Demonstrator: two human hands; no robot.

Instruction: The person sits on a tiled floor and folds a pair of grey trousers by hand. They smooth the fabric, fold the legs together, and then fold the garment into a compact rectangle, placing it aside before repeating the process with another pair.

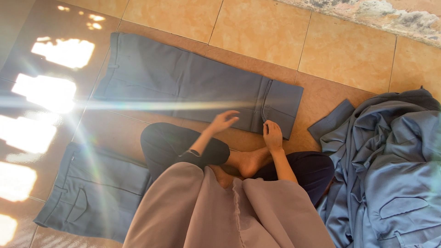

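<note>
My right hand (273, 136) pinches the hem edge of the flat grey trousers (193, 82); my left hand (223, 121) hovers open-fingered just above them, holding nothing.

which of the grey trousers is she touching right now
The long pair laid flat across the tiles in front. The right hand rests on its edge; the left hand hovers there. The folded pair and the heap lie untouched.

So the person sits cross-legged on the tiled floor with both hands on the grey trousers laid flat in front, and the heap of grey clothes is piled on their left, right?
Not quite. The head view shows the heap of grey clothes on the person's right, not their left. The rest holds: they sit cross-legged on the tiled floor, left hand and right hand at the near edge of the flat grey trousers.
</note>
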